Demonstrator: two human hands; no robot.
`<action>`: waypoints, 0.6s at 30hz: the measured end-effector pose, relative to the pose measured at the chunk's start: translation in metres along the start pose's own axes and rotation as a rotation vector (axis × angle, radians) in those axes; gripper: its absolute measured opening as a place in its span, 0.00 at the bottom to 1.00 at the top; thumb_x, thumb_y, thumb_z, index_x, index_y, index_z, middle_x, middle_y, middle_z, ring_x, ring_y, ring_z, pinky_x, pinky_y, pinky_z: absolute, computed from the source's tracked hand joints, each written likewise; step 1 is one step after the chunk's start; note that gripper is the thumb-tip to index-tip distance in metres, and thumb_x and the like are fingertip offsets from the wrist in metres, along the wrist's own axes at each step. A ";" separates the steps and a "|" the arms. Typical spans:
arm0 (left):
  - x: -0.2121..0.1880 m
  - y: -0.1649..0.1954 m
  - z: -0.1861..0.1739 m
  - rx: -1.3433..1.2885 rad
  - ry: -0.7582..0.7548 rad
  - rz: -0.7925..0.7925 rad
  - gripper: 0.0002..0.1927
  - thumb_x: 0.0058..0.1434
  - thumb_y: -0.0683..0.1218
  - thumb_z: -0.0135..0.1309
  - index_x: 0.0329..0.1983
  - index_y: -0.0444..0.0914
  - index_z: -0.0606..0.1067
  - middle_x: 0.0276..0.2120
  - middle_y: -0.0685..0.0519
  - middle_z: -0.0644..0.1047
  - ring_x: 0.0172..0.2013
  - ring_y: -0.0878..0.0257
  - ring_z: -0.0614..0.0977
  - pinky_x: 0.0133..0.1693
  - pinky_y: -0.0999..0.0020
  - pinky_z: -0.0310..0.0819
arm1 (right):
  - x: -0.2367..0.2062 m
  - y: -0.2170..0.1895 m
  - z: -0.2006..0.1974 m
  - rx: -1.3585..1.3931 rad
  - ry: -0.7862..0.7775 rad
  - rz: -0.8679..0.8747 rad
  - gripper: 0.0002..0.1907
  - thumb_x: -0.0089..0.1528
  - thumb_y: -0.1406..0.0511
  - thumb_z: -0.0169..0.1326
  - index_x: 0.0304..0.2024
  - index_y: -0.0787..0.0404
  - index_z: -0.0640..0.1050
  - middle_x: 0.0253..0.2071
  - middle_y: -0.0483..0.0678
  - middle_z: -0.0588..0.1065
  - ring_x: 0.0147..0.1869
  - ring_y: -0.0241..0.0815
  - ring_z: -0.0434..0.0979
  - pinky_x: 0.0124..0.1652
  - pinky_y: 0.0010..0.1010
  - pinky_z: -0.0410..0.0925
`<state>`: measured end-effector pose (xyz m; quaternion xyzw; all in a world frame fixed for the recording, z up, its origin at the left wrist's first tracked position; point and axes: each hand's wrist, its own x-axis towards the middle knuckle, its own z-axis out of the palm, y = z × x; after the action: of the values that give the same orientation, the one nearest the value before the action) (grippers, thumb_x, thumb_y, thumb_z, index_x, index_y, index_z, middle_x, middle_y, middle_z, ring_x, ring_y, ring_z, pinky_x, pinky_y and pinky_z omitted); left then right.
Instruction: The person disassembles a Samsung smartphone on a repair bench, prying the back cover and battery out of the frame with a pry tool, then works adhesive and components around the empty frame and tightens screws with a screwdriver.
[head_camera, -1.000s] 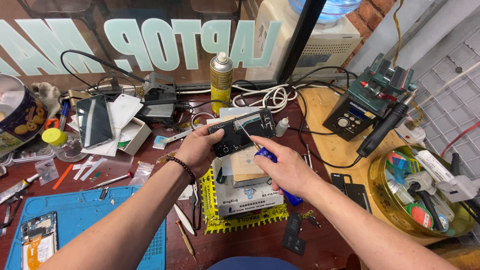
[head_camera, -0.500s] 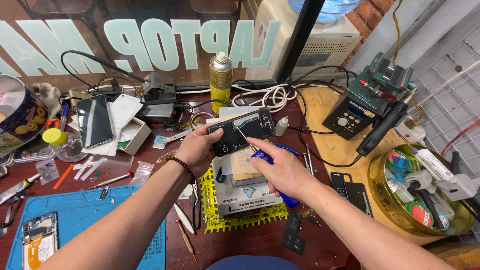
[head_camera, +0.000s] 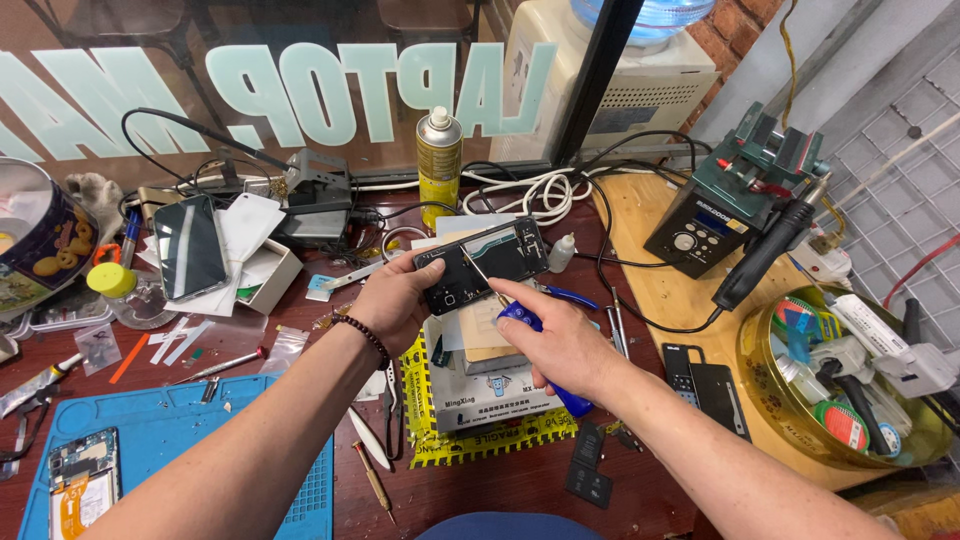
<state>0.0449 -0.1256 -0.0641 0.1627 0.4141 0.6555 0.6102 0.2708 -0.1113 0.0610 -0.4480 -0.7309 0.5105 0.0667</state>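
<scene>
My left hand (head_camera: 398, 300) grips an opened black phone (head_camera: 485, 262) by its left end and holds it up over the bench, insides facing me. My right hand (head_camera: 555, 338) is closed on a blue-handled screwdriver (head_camera: 535, 345); its thin metal tip rests on the phone's middle. Under both hands sits a grey box-shaped device (head_camera: 485, 380) on a yellow-and-black mat (head_camera: 430, 425). A bead bracelet circles my left wrist.
A yellow spray can (head_camera: 439, 155) stands behind the phone. A blue work mat (head_camera: 170, 450) with a dismantled phone (head_camera: 75, 480) lies front left. A soldering station (head_camera: 715, 215), its black handpiece, and a bowl of tape rolls (head_camera: 840, 400) stand at the right. Cables, tweezers and small parts lie scattered.
My hands and the phone have barely moved. The screwdriver tip stays on the phone's middle, shifting only slightly.
</scene>
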 end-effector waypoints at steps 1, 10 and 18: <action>0.000 -0.001 0.000 -0.003 0.001 -0.004 0.12 0.68 0.41 0.51 0.52 0.36 0.78 0.44 0.52 0.82 0.42 0.63 0.83 0.49 0.63 0.79 | 0.000 0.000 0.000 -0.018 -0.003 -0.012 0.30 0.62 0.60 0.51 0.68 0.42 0.69 0.30 0.42 0.76 0.16 0.33 0.71 0.18 0.29 0.69; 0.002 -0.003 -0.002 0.007 -0.002 0.000 0.12 0.67 0.41 0.51 0.52 0.38 0.78 0.44 0.53 0.82 0.42 0.64 0.83 0.48 0.65 0.79 | 0.002 -0.004 0.009 -0.002 0.053 0.022 0.30 0.62 0.59 0.51 0.69 0.40 0.68 0.26 0.44 0.75 0.17 0.33 0.71 0.19 0.30 0.70; -0.001 0.000 -0.005 0.049 -0.081 -0.003 0.12 0.67 0.37 0.50 0.52 0.37 0.77 0.44 0.52 0.81 0.43 0.64 0.82 0.49 0.65 0.78 | 0.009 -0.009 0.009 -0.080 -0.046 -0.078 0.29 0.62 0.60 0.51 0.67 0.41 0.70 0.26 0.45 0.75 0.17 0.35 0.73 0.20 0.29 0.71</action>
<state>0.0417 -0.1286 -0.0670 0.2034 0.4050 0.6372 0.6233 0.2552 -0.1116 0.0610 -0.4098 -0.7690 0.4880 0.0517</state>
